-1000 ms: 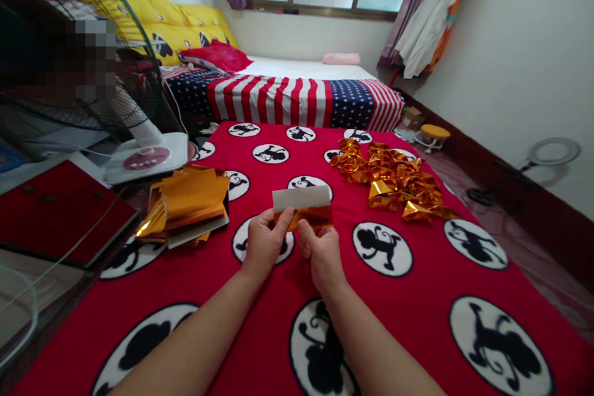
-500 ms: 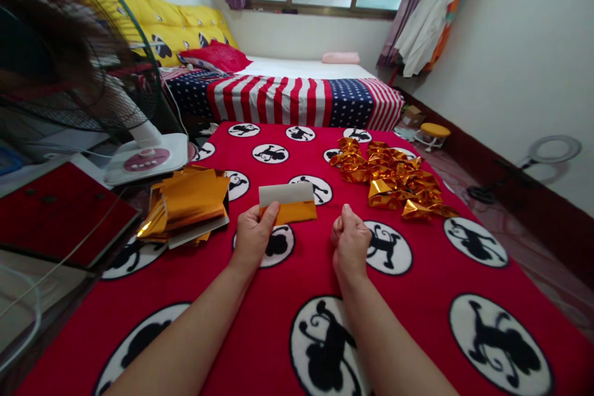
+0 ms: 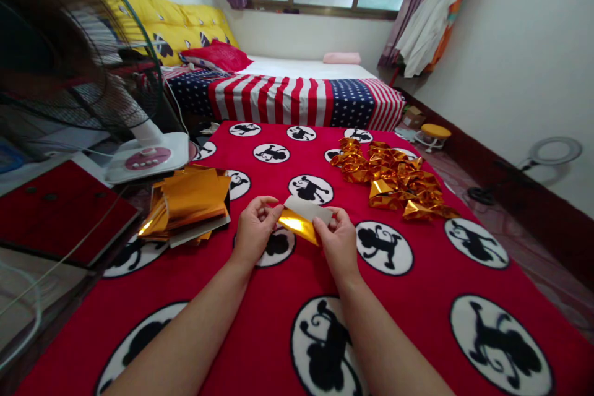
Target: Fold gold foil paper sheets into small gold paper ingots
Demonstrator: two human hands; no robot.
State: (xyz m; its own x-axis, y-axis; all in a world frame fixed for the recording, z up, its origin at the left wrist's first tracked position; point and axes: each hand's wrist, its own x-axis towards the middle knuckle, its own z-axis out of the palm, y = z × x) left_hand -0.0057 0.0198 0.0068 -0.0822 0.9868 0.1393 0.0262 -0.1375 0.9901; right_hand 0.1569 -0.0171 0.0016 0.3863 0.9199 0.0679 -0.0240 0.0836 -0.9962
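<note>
Between my two hands is a sheet of gold foil paper [image 3: 298, 223], partly folded, with a shiny gold strip toward me and a pale grey strip beyond it. My left hand [image 3: 254, 229] pinches its left end between thumb and fingers. At the right end, my right hand [image 3: 338, 241] grips it with the thumb on top and fingers behind. The paper slants down to the right, just above the red cloth [image 3: 260, 334]. A loose stack of gold foil sheets [image 3: 195, 198] lies to the left of my left hand. Folded gold foil pieces [image 3: 394, 176] are heaped beyond my right hand.
A fan [image 3: 143, 154] with blurred blades stands at the left, beside a dark red panel [image 3: 60, 210]. Beyond the cloth is a bed [image 3: 288, 99] with a striped and starred cover. A yellow stool [image 3: 435, 131] and a ring-shaped stand [image 3: 554, 150] are on the right.
My right hand has moved left from a closed fist and taken the paper's right end. The paper has turned, its right end now lower and nearer me.
</note>
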